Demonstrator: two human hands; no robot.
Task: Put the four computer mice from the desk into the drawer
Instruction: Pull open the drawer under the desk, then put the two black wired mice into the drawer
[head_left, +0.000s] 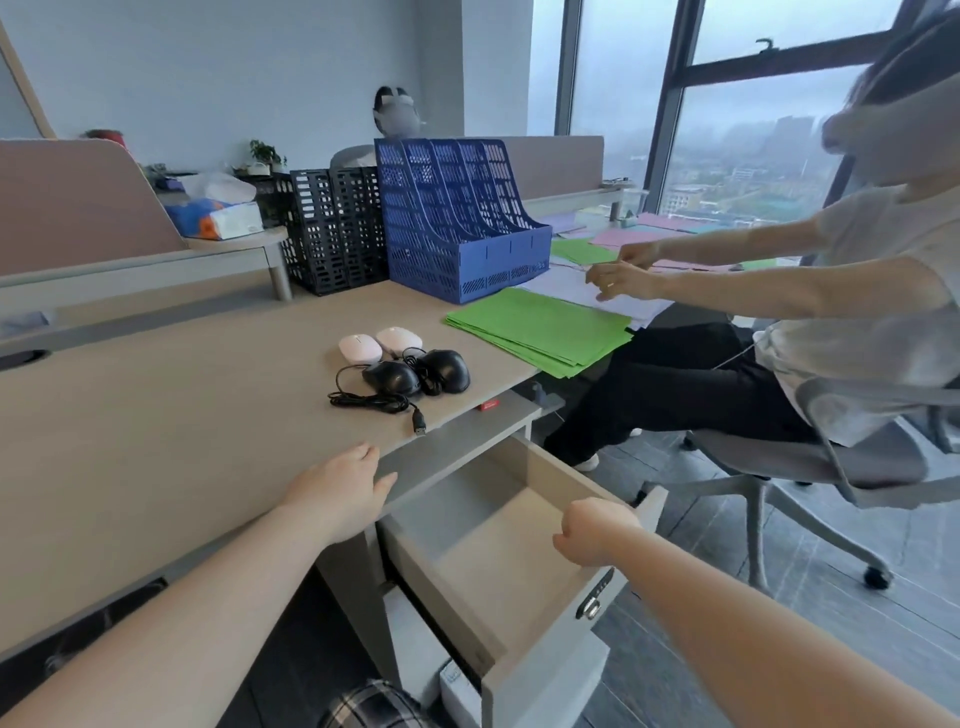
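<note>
Two white mice (360, 347) (399, 339) and two black wired mice (391, 377) (445, 369) lie grouped on the desk (156, 415), near its front edge. A black cable and USB plug (420, 425) trail toward the edge. Below them the drawer (519, 540) is pulled out, and nothing lies inside it. My left hand (340, 493) rests flat on the desk's front edge, fingers apart, holding nothing. My right hand (595, 530) is curled over the top of the drawer's front panel, gripping it.
A blue file rack (462, 218) and a black one (332, 228) stand behind the mice. Green paper sheets (540, 330) lie to the right. A person on an office chair (810, 457) sits close at the right, handling papers. A tissue box (218, 218) sits on the left shelf.
</note>
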